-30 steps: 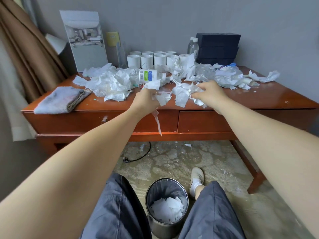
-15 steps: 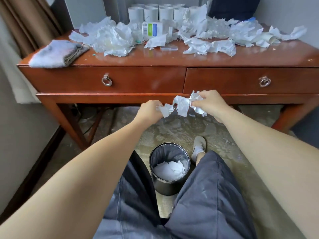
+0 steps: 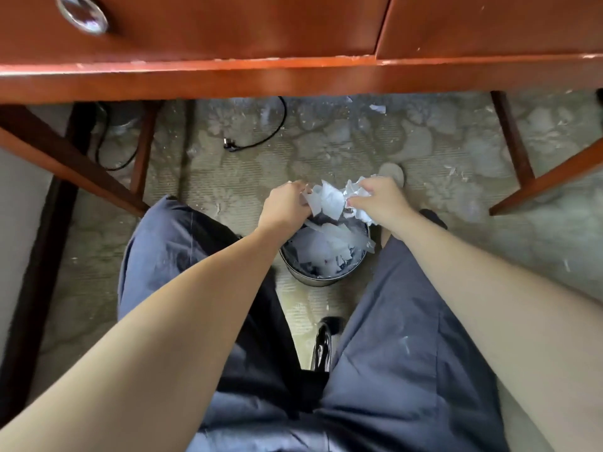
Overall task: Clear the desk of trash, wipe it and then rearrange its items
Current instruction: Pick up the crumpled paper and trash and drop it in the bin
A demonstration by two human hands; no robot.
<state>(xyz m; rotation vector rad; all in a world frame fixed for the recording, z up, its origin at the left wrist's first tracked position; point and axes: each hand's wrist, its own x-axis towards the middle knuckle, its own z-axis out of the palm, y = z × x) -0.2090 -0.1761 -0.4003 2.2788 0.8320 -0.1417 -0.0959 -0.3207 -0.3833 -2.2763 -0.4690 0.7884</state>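
Desk (image 3: 228, 34): only drawer fronts and lower front edge visible. Bin (image 3: 313, 278) stands on carpet (image 3: 424, 151) below that edge, part-filled with paper. Torn paper (image 3: 328, 199) hangs over the bin's far rim, clutched by left hand (image 3: 284, 203) and right hand (image 3: 380, 200), fingers curled round it. Risk: light pieces released this high and off-centre may flutter past the rim, like the stray scrap (image 3: 378, 108) under the desk. No legible writing.

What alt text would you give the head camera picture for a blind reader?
Seen from above, a person's left hand and right hand grip crumpled white paper over a small round bin holding paper scraps, on the carpet between their trousered legs. A red-brown desk with drawers spans the top, and a black cable lies beneath it.
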